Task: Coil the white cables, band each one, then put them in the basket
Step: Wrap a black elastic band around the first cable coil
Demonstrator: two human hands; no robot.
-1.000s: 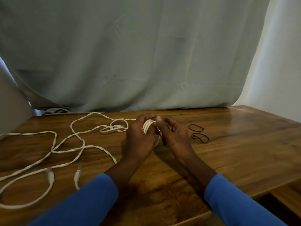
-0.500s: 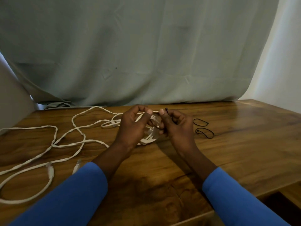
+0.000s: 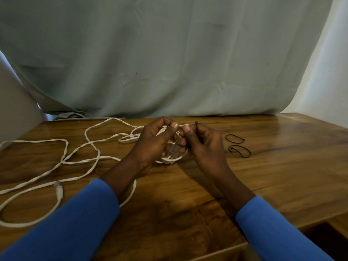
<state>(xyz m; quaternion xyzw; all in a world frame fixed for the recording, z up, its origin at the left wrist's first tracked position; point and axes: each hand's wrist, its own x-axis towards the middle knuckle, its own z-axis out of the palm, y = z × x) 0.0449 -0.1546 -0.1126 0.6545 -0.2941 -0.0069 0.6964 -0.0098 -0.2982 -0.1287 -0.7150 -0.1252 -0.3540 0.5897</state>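
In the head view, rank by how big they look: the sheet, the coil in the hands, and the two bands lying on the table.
1. Sheet
2. Coil
3. Far band and near band: they look about alike, so they are unranked.

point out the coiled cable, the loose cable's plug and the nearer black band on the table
coiled cable (image 3: pixel 171 160), head view, lower arc of the loops
loose cable's plug (image 3: pixel 58 189), head view, its body
nearer black band (image 3: pixel 231 148), head view, its knotted left end
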